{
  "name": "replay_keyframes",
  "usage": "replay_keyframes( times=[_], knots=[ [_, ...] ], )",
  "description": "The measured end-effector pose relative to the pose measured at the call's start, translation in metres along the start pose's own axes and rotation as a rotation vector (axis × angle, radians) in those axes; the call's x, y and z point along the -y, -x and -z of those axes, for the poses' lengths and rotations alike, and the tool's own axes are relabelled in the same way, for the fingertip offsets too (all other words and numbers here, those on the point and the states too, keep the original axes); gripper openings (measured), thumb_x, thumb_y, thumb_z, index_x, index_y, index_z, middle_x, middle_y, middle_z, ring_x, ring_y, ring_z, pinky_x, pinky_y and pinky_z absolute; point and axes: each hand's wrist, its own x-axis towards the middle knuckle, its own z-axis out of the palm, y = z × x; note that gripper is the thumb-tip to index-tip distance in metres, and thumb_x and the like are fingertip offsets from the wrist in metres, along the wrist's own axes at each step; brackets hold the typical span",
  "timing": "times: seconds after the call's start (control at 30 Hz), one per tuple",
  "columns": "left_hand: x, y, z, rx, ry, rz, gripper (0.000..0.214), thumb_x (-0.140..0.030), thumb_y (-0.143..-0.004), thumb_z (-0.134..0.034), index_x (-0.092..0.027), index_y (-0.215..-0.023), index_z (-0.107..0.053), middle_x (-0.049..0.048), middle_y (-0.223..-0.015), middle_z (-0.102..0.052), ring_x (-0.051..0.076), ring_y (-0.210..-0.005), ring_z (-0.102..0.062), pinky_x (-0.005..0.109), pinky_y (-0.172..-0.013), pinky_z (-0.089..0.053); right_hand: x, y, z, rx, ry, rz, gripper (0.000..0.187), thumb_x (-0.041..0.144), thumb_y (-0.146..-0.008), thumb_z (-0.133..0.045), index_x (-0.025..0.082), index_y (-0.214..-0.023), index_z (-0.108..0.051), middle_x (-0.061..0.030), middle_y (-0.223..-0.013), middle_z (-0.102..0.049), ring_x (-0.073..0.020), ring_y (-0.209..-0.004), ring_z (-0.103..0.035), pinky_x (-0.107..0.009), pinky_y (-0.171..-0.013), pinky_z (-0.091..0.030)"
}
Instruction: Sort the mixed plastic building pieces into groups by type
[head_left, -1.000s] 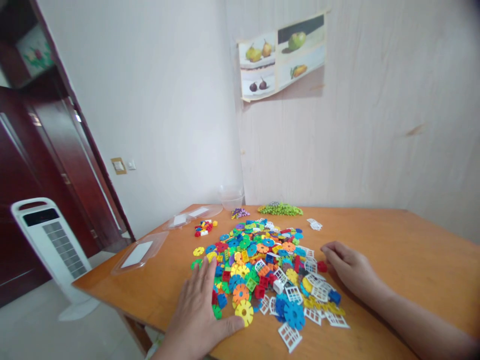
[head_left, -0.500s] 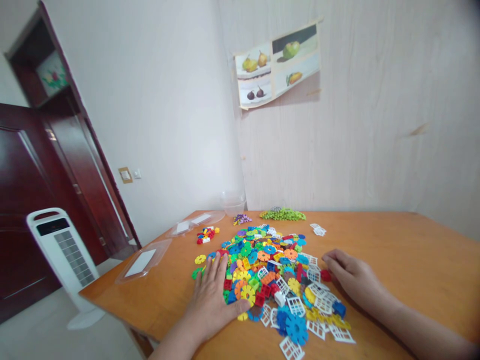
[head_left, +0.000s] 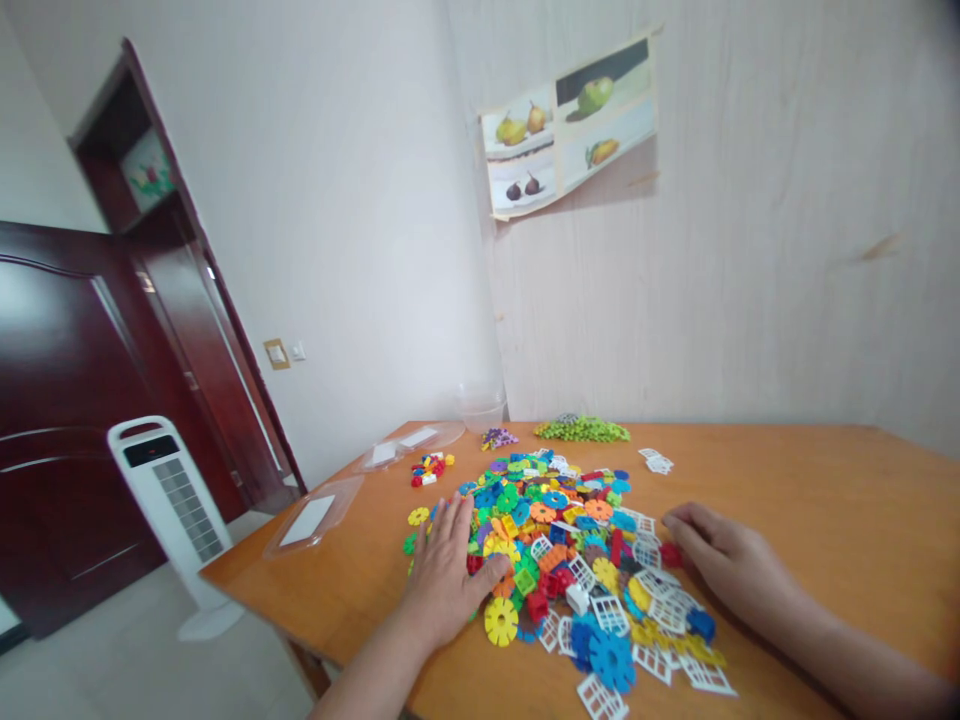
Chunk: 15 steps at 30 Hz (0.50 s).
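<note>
A heap of coloured plastic building pieces (head_left: 559, 540), discs, bricks and white window grids, lies on the wooden table (head_left: 825, 510). My left hand (head_left: 448, 575) rests flat on the heap's left edge with fingers stretched out, covering some pieces. My right hand (head_left: 724, 560) lies at the heap's right edge, fingers curled loosely on the table beside a red piece (head_left: 670, 554). A yellow disc (head_left: 501, 621) lies just right of my left thumb. A blue disc (head_left: 611, 655) and white grids (head_left: 600, 698) lie at the near edge.
At the back of the table sit a green pile (head_left: 582, 430), a small purple pile (head_left: 498, 438), a few white grids (head_left: 658, 461), a small mixed cluster (head_left: 429, 468), a clear tub (head_left: 481, 405) and clear lids (head_left: 313, 517). A white fan heater (head_left: 169, 505) stands on the floor at left.
My left hand slid forward and right from the table's near edge onto the left side of the heap. The right hand stayed at the heap's right edge. The camera view shifted left.
</note>
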Motion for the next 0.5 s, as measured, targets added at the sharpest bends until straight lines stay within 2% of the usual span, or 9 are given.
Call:
replay_keyframes(
  times=[0.27, 0.5],
  knots=[
    [0.003, -0.013, -0.004, -0.089, 0.045, 0.085, 0.078, -0.068, -0.092, -0.027, -0.022, -0.155, -0.025, 0.0094, -0.163, -0.020, 0.028, -0.151, -0.010, 0.049, -0.120, -0.010, 0.008, 0.002, 0.002, -0.040, 0.028, 0.008, 0.035, 0.049, -0.090, -0.043, 0.025, -0.083, -0.068, -0.0009, -0.075, -0.074, -0.0230, -0.075, -0.068, -0.030, -0.065, -0.049],
    [0.002, -0.036, 0.001, -0.218, 0.123, 0.141, 0.073, -0.064, -0.094, -0.025, -0.019, -0.151, -0.033, 0.0129, -0.159, -0.029, 0.028, -0.149, -0.020, 0.051, -0.120, -0.012, 0.010, 0.002, 0.001, -0.050, 0.012, 0.011, 0.035, 0.047, -0.090, -0.043, 0.024, -0.085, -0.068, -0.0019, -0.077, -0.074, -0.0230, -0.077, -0.067, -0.031, -0.069, -0.048]
  ],
)
